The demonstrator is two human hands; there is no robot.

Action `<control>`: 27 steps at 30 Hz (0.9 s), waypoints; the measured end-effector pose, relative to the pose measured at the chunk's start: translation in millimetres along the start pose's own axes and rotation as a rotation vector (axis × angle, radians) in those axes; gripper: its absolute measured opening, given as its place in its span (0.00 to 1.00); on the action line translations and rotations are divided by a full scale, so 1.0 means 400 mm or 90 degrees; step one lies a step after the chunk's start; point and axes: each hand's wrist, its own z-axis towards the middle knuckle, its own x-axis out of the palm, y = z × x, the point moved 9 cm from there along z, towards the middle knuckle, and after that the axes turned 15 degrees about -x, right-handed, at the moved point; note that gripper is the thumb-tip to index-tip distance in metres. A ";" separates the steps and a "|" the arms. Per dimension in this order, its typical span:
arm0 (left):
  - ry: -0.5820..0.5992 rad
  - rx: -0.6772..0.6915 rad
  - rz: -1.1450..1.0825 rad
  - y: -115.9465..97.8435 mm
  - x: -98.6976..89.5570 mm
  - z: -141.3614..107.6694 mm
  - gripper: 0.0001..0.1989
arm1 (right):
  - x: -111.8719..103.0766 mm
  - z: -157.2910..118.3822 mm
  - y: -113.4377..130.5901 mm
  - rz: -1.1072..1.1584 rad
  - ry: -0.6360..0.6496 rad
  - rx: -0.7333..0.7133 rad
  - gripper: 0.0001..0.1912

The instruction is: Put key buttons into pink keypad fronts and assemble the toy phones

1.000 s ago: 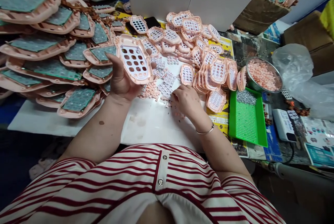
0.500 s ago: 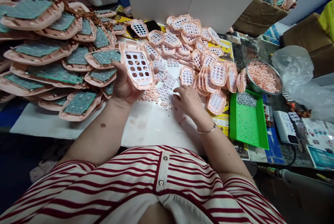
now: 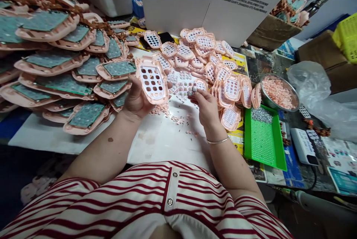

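Left hand (image 3: 136,102) pinches shell (image 3: 153,80) sides; beside shell, right hand (image 3: 208,109) pinches key sheet (image 3: 185,89) end, better held level

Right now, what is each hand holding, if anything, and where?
Left hand: a pink plastic shell, by its side edges. Right hand: a small keypad sheet, at its right end.

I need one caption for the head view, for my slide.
Left hand holds a pink shell with many openings; right hand pinches a small keypad piece.
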 end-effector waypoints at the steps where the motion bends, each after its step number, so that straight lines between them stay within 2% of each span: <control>1: 0.010 -0.002 0.001 0.007 0.002 0.000 0.37 | -0.006 -0.008 -0.019 0.114 -0.037 0.059 0.09; 3: 0.037 -0.011 0.006 0.024 0.007 0.001 0.38 | -0.007 -0.024 -0.032 0.251 -0.076 0.132 0.08; 5: 0.071 -0.028 0.021 0.043 0.015 0.001 0.39 | -0.008 -0.036 -0.025 0.300 -0.096 0.153 0.08; 8: 0.105 -0.059 0.049 0.070 0.027 0.000 0.44 | -0.003 -0.049 -0.009 0.311 -0.091 0.149 0.09; 10: 0.109 -0.080 0.059 0.088 0.031 -0.001 0.45 | -0.012 -0.055 0.008 0.271 -0.099 0.098 0.09; 12: 0.109 -0.102 0.059 0.108 0.036 -0.003 0.44 | -0.036 -0.060 0.048 0.149 -0.116 -0.019 0.11; 14: 0.114 -0.125 0.054 0.130 0.042 -0.004 0.42 | -0.042 -0.073 0.115 -0.043 -0.086 -0.191 0.13; 16: 0.121 -0.137 0.051 0.146 0.048 -0.006 0.41 | -0.004 -0.096 0.179 -0.237 0.018 -0.366 0.16; 18: 0.128 -0.148 0.054 0.156 0.052 -0.007 0.40 | 0.050 -0.123 0.205 -0.380 0.148 -0.488 0.18; 20: 0.126 -0.162 0.057 0.162 0.052 -0.006 0.41 | 0.088 -0.140 0.201 -0.481 0.250 -0.532 0.20; 22: 0.114 -0.171 0.062 0.163 0.048 -0.004 0.42 | 0.108 -0.146 0.190 -0.553 0.308 -0.530 0.21; 24: 0.106 -0.168 0.064 0.161 0.046 -0.003 0.42 | 0.113 -0.150 0.190 -0.604 0.319 -0.519 0.22; 27: 0.108 -0.162 0.053 0.161 0.050 -0.003 0.41 | 0.107 -0.161 0.209 -0.644 0.280 -0.522 0.22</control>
